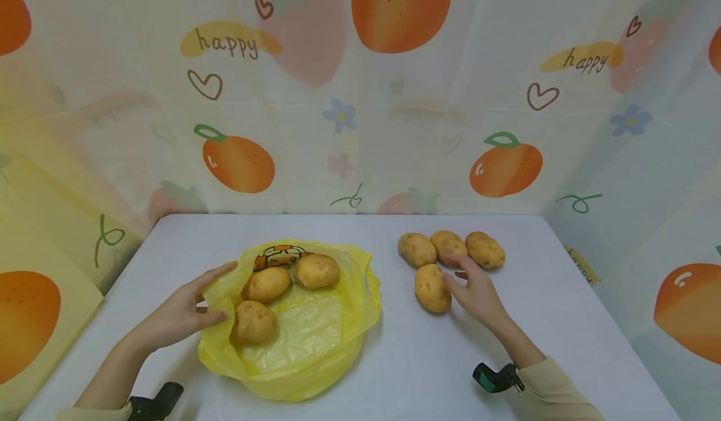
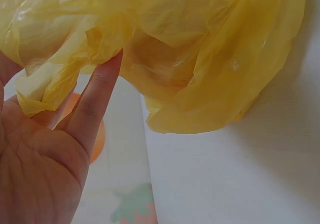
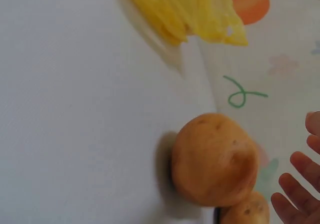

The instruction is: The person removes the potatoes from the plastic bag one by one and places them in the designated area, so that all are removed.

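Note:
A yellow plastic bag (image 1: 290, 380) lies with its mouth spread wide, three potatoes inside: one at the back (image 1: 317, 271), one just left of it (image 1: 266, 284) and one at the front left (image 1: 255, 323). My left hand (image 1: 179, 311) is at the bag's left rim, fingers stretched and thumb apart; in the left wrist view the plastic drapes against the fingers (image 2: 97, 99). On the right, my right hand (image 1: 475, 289) reaches beside the nearest loose potato (image 1: 432, 288), thumb close to its right side. Its fingers (image 3: 300, 194) are spread, with nothing gripped.
Three more potatoes sit in a row behind the nearest one: left (image 1: 417, 249), middle (image 1: 448, 244) and right (image 1: 485, 250). All rest on a white table (image 1: 388, 377). A fruit-printed curtain (image 1: 394, 114) hangs behind and along both sides.

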A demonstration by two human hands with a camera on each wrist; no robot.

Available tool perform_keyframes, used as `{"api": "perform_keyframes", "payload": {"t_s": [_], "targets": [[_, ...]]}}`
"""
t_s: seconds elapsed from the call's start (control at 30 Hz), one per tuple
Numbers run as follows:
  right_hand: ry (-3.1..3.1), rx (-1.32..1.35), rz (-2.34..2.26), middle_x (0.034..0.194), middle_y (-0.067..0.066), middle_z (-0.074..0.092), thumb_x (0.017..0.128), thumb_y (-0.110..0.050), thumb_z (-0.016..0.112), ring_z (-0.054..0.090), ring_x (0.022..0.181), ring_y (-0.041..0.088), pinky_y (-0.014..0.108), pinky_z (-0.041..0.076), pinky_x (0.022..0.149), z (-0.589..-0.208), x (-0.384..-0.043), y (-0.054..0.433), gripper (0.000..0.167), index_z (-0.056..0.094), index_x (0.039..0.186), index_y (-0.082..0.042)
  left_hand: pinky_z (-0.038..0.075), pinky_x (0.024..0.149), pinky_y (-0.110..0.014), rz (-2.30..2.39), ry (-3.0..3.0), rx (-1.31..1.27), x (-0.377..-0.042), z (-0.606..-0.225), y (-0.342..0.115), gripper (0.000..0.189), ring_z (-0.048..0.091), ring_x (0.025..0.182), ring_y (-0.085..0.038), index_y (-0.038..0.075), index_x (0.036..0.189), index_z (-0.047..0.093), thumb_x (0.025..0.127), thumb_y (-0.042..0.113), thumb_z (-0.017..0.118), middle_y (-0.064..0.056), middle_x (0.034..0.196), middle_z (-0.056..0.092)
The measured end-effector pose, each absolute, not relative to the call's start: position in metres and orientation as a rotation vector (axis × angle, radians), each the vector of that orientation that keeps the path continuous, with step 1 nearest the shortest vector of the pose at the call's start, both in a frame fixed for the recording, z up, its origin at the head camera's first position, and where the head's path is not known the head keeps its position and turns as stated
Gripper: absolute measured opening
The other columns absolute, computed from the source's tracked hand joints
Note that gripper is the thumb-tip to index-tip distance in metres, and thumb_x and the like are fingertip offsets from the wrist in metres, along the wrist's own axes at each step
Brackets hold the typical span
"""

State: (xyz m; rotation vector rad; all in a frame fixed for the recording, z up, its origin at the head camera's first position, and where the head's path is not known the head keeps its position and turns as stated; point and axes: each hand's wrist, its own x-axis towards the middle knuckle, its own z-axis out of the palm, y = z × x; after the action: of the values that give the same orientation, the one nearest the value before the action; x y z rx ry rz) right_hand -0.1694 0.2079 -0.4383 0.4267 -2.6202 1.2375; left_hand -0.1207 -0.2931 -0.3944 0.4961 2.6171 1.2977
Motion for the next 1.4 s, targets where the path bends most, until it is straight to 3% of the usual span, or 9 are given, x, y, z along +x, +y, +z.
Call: {"api": "perform_keyframes", "payload": {"t_s": [0.27, 0.5, 1.03, 1.4], "targets": [[-2.533, 0.507, 1.363, 0.121, 0.013, 0.058, 0.087, -0.008, 0.062, 0.056, 0.109, 0.028, 0.043, 0.047, 0.089, -0.417, -0.171, 0.183, 0.035, 0.055, 0.121, -0.002, 0.049, 0.079, -0.025, 1.317, 2.599, 0.509, -0.121, -0.395, -0.292, 0.078, 0.042, 0.11, 0.01, 0.019, 0.145, 0.028, 0.08, 0.012, 0.069, -0.014, 0.148, 0.026], [-2.498, 0.595, 1.475, 0.117, 0.024, 0.058, 0.087, 0.0, 0.059, 0.055, 0.108, 0.037, 0.05, 0.047, 0.086, -0.38, -0.161, 0.15, 0.033, 0.053, 0.119, 0.008, 0.05, 0.079, -0.027, 1.308, 2.609, 0.51, -0.122, -0.396, -0.292, 0.078, 0.042, 0.11, 0.008, 0.019, 0.145, 0.028, 0.08, 0.012, 0.069, -0.014, 0.147, 0.027], [-2.535, 0.734, 1.585, 0.117, 0.022, 0.058, 0.088, -0.004, 0.059, 0.056, 0.107, 0.035, 0.044, 0.047, 0.089, -0.358, -0.174, 0.105, 0.036, 0.052, 0.123, 0.004, 0.05, 0.079, -0.024, 1.317, 2.595, 0.528, -0.124, -0.398, -0.293, 0.077, 0.045, 0.11, 0.005, 0.018, 0.145, 0.027, 0.08, 0.01, 0.069, -0.013, 0.147, 0.027], [-2.56, 0.836, 1.591, 0.119, 0.004, 0.06, 0.089, -0.017, 0.06, 0.058, 0.107, 0.02, 0.03, 0.048, 0.089, -0.388, -0.203, 0.079, 0.037, 0.053, 0.125, -0.012, 0.05, 0.078, -0.024, 1.322, 2.603, 0.54, -0.123, -0.397, -0.292, 0.076, 0.045, 0.11, 0.004, 0.016, 0.145, 0.028, 0.081, 0.01, 0.068, -0.015, 0.147, 0.027]]}}
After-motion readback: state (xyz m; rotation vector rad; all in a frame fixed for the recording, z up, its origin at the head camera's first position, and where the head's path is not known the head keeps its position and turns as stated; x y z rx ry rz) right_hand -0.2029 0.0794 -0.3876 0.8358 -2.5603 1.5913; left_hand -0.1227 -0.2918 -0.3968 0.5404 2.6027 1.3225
